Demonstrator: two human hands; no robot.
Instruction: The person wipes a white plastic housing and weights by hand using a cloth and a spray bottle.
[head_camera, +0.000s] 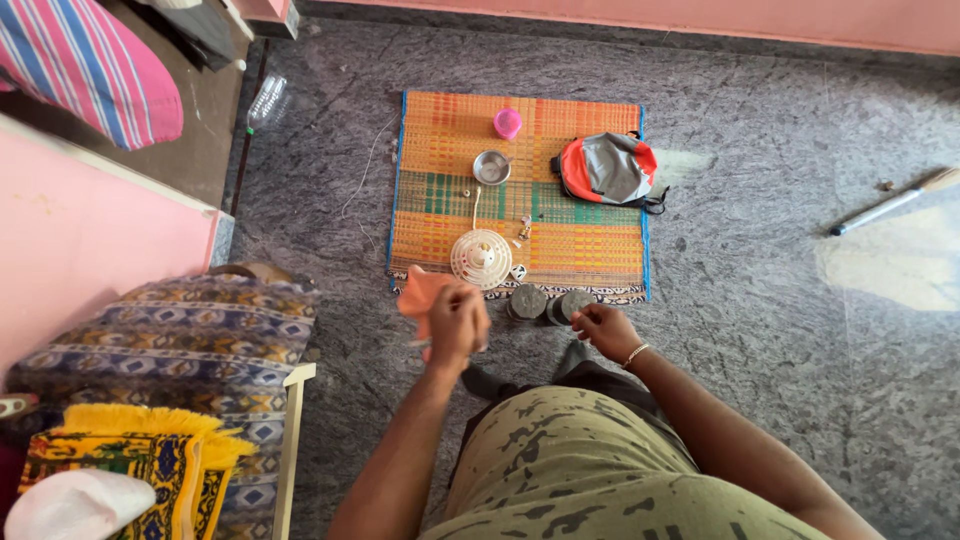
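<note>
Gripping an orange cloth (418, 296) in the left hand (457, 325), fist closed, with a thin tool I can't identify. Right hand (602, 330) is loosely curled, apparently empty, just beside two dark jars (545, 304) at the mat (560, 255) edge. I see the white fan guard (481, 259) lying flat just ahead, nearer the left.

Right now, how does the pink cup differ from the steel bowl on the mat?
The pink cup is small, pink and opaque; the steel bowl is wider, grey and shiny. The cup lies farther from the person than the bowl. Both are round and rest on the woven mat, untouched by either hand.
</note>
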